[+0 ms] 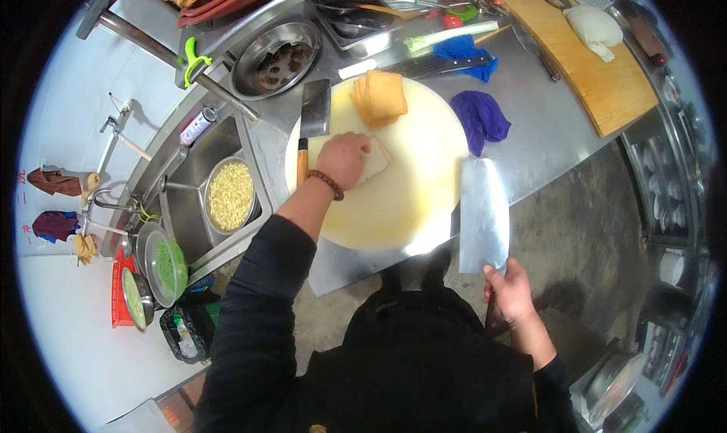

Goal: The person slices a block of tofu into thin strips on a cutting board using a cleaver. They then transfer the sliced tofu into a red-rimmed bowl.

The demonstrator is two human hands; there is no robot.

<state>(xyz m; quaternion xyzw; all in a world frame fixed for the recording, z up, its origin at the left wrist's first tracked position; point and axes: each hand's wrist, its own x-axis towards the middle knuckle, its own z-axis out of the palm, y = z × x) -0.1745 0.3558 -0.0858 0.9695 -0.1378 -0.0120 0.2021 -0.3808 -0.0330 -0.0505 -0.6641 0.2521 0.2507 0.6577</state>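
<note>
A round whitish cutting board (397, 206) lies on the steel counter before me. My left hand (346, 157), with a beaded bracelet at the wrist, is curled over a pale, flat tofu-like slice (376, 163) on the board and covers part of it. Its fingertips are at the slice's far edge. Beyond it sits a stack of golden-brown square slices (381, 97), perhaps dried tofu. My right hand (509, 294) grips the handle of a broad cleaver (484, 217). That blade is off the board's right side, near the counter edge, apart from the food.
A second cleaver (316, 108) lies at the board's left rim. A steel bowl (275, 61), a purple cloth (480, 121), a long knife (434, 65) and a wooden board (602, 64) are on the counter. In the left sink stands a bowl of yellow sprouts (230, 195).
</note>
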